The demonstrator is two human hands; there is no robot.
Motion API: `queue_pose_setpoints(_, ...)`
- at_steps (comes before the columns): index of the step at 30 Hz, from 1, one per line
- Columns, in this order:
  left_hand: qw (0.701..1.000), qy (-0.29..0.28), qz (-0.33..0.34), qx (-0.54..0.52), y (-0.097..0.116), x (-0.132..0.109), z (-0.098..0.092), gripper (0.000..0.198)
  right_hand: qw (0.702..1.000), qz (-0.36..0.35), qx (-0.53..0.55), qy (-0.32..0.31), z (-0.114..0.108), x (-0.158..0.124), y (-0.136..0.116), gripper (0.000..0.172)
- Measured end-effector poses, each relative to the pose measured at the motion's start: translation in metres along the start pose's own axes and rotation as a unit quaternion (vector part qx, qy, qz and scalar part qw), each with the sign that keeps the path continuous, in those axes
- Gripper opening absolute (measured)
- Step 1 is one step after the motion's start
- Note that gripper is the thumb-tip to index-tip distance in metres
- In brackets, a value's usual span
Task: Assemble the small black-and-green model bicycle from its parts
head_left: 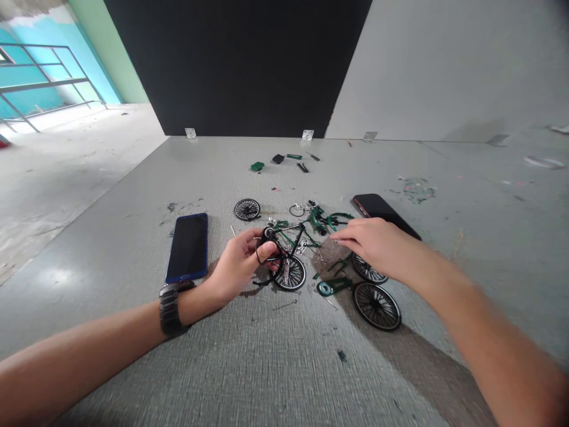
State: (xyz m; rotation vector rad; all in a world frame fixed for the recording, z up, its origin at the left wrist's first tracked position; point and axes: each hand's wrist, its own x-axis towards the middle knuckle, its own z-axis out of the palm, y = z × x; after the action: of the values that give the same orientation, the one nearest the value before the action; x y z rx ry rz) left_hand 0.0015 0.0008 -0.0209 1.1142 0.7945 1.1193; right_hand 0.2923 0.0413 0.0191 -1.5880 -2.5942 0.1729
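My left hand, with a dark watch on its wrist, grips a black toy bicycle frame between thumb and fingers. A spoked wheel sits at the frame's lower end. My right hand is over the small parts to the right, thumb and fingertips closed together. Whether they hold a tiny piece, I cannot make out. Between and behind the hands lie green bicycle parts. Near my right hand are a spoked wheel, another partly hidden wheel and a green chain cover.
A blue-edged phone lies left, a dark phone right behind my right hand. Another wheel lies further back. Beyond are a green piece and a black piece. An upright black panel borders the grey surface.
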Motion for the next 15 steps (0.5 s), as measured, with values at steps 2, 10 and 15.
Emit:
queue_pose_setpoints(2,1.000,0.001,-0.003,0.001,0.0007,0.0003,0.0004,0.040,1.000,-0.001,0.003,0.006,0.0002,-0.0002,-0.0014,0.036)
queue_pose_setpoints(10,1.000,0.002,-0.010,0.001,0.0017,0.0004,0.0016,0.043,1.000,-0.011,0.002,0.021,-0.0027,-0.0012,-0.0087,0.035)
queue_pose_setpoints(15,1.000,0.003,-0.010,0.000,0.0009,0.0006,0.0010,0.044,0.999,-0.020,0.001,0.035,-0.0023,-0.0011,-0.0103,0.034)
